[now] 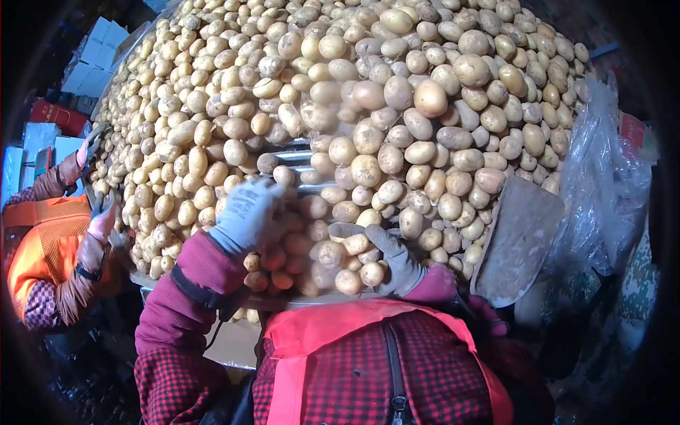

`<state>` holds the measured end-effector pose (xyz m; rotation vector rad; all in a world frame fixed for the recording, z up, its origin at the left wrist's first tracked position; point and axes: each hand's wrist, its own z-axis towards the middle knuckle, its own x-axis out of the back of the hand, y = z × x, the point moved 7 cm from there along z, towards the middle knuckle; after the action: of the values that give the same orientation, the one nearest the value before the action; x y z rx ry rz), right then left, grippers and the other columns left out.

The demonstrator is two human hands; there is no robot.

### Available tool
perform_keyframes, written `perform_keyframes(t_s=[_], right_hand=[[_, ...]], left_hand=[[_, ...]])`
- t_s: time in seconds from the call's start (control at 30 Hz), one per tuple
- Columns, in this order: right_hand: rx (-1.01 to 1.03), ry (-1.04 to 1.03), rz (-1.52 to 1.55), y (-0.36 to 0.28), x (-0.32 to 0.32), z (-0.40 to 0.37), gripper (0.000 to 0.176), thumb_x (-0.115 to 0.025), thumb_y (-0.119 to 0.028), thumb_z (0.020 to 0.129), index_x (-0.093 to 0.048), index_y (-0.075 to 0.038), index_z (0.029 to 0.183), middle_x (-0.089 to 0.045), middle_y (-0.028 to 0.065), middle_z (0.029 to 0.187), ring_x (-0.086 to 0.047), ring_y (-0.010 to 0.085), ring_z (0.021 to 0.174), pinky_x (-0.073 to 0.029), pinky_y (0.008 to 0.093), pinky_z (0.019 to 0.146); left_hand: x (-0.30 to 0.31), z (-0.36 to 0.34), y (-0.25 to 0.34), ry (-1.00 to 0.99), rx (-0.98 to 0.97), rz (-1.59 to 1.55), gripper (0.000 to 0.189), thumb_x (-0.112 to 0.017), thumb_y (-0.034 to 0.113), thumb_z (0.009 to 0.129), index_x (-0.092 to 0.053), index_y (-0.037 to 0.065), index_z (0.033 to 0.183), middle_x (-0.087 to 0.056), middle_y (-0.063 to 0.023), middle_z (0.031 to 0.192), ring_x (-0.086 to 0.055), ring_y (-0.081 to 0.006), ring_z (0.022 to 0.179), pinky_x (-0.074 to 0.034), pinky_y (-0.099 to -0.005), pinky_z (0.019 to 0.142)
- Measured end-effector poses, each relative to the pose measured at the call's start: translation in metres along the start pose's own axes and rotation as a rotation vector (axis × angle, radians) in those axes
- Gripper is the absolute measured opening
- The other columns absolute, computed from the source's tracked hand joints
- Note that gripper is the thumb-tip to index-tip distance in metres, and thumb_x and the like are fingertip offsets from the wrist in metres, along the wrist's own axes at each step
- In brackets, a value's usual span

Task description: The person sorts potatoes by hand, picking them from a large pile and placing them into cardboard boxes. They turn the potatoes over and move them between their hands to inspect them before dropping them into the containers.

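Left hand (246,212), gloved and partly blurred, among potatoes; its grip cannot be told. Right hand (402,268), apart from the left, gloved fingers curved against an oval potato (356,244). This potato lies left of the right palm, nearer that hand, long axis roughly left to right. Farther out: rounded, soil-specked potatoes (367,170); smooth metal bars (296,154); at right, crinkled clear plastic (605,184).

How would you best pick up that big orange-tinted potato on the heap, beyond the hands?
I'd come from above and close the fingers around the sides of the potato. Its rounded top is uncovered, while neighbouring potatoes crowd it and its underside is hidden. With no handle or edge on it, a wrapping grip seems surest.
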<state>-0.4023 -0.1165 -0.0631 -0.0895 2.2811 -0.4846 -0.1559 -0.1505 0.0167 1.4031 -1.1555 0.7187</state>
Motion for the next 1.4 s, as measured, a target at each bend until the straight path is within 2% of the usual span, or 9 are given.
perform_keyframes(t_s=[0.13, 0.33, 0.67, 0.77, 0.9, 1.07, 1.2, 1.27, 1.4], right_hand=[[-0.024, -0.134, 0.265, -0.027, -0.058, -0.015, 0.061, -0.057, -0.054, 0.105, -0.053, -0.007, 0.144, -0.064, 0.0031, 0.118, -0.061, 0.0146, 0.087, -0.052, 0.0285, 0.07], [-0.029, -0.053, 0.521, -0.052, -0.087, -0.029, 0.039, -0.059, -0.048, 0.105, -0.054, -0.013, 0.12, -0.056, 0.0058, 0.105, -0.057, 0.024, 0.083, -0.049, 0.0399, 0.072], [0.059, -0.051, 0.317, -0.036, -0.055, -0.018, 0.048, -0.046, -0.056, 0.108, -0.057, -0.02, 0.138, -0.067, 0.0081, 0.119, -0.069, 0.0288, 0.092, -0.056, 0.0437, 0.07], [0.153, -0.056, 0.222, -0.035, -0.05, -0.017, 0.064, -0.047, -0.065, 0.104, -0.053, -0.02, 0.149, -0.065, 0.0143, 0.136, -0.069, 0.0387, 0.111, -0.06, 0.0491, 0.078], [0.232, -0.115, 0.247, -0.048, -0.07, -0.015, 0.068, -0.047, -0.07, 0.102, -0.056, -0.017, 0.143, -0.065, 0.0185, 0.136, -0.07, 0.0404, 0.103, -0.058, 0.0489, 0.069], [0.317, -0.091, 0.229, -0.054, -0.06, -0.007, 0.065, -0.061, -0.05, 0.095, -0.051, -0.011, 0.146, -0.063, 0.0165, 0.136, -0.067, 0.0355, 0.109, -0.056, 0.0461, 0.081], [0.391, -0.097, 0.171, -0.054, -0.051, -0.008, 0.07, -0.072, -0.034, 0.09, -0.047, -0.006, 0.148, -0.063, 0.0149, 0.136, -0.065, 0.0317, 0.114, -0.055, 0.0438, 0.09], [0.464, -0.095, 0.064, -0.056, -0.052, -0.008, 0.074, -0.077, -0.025, 0.087, -0.044, -0.003, 0.149, -0.062, 0.0141, 0.136, -0.064, 0.0297, 0.116, -0.054, 0.0426, 0.095], [0.657, -0.11, -0.371, -0.062, -0.082, -0.015, 0.059, -0.07, -0.037, 0.096, -0.05, -0.011, 0.145, -0.063, 0.012, 0.134, -0.067, 0.0295, 0.109, -0.059, 0.0442, 0.083]], left_hand=[[0.023, 0.028, 0.017, 0.286, -0.04, 0.079, 0.021, -0.075, 0.021, 0.083, -0.071, 0.013, 0.102, -0.067, -0.0106, 0.096, -0.068, -0.0323, 0.093, -0.054, -0.0469, 0.075], [-0.027, 0.075, 0.017, -0.112, 0.14, 0.529, 0.019, -0.065, 0.021, 0.093, -0.076, 0.015, 0.107, -0.067, -0.0061, 0.116, -0.066, -0.0255, 0.107, -0.055, -0.0452, 0.078], [-0.028, 0.073, 0.019, -0.052, 0.216, 0.527, 0.024, -0.061, 0.022, 0.096, -0.079, 0.013, 0.109, -0.067, -0.0057, 0.119, -0.065, -0.0255, 0.111, -0.055, -0.0456, 0.079], [-0.03, 0.075, 0.015, -0.013, 0.242, 0.523, 0.026, -0.061, 0.022, 0.096, -0.077, 0.012, 0.113, -0.067, -0.0064, 0.119, -0.066, -0.0256, 0.111, -0.056, -0.0472, 0.08], [-0.032, 0.074, 0.013, 0.016, 0.27, 0.518, 0.025, -0.06, 0.024, 0.097, -0.076, 0.011, 0.111, -0.068, -0.0056, 0.118, -0.066, -0.0256, 0.11, -0.056, -0.0487, 0.079], [-0.026, 0.061, 0.019, 0.18, 0.163, 0.526, 0.022, -0.058, 0.026, 0.099, -0.077, 0.017, 0.104, -0.07, -0.0041, 0.111, -0.068, -0.0259, 0.103, -0.054, -0.0476, 0.08], [-0.006, 0.039, 0.001, 0.375, 0.279, 0.007, 0.024, -0.071, 0.037, 0.092, -0.079, 0.016, 0.101, -0.071, -0.0059, 0.109, -0.068, -0.0312, 0.1, -0.054, -0.0485, 0.085], [-0.028, 0.021, -0.022, 0.42, 0.508, -1.084, 0.044, -0.07, 0.039, 0.103, -0.072, 0.004, 0.128, -0.069, -0.0003, 0.097, -0.063, -0.0127, 0.087, -0.052, -0.0305, 0.075], [-0.009, -0.012, 0.009, 0.644, 0.186, -1.629, 0.04, -0.062, 0.03, 0.109, -0.067, -0.002, 0.132, -0.069, -0.0007, 0.102, -0.058, -0.0076, 0.086, -0.047, -0.024, 0.079]])
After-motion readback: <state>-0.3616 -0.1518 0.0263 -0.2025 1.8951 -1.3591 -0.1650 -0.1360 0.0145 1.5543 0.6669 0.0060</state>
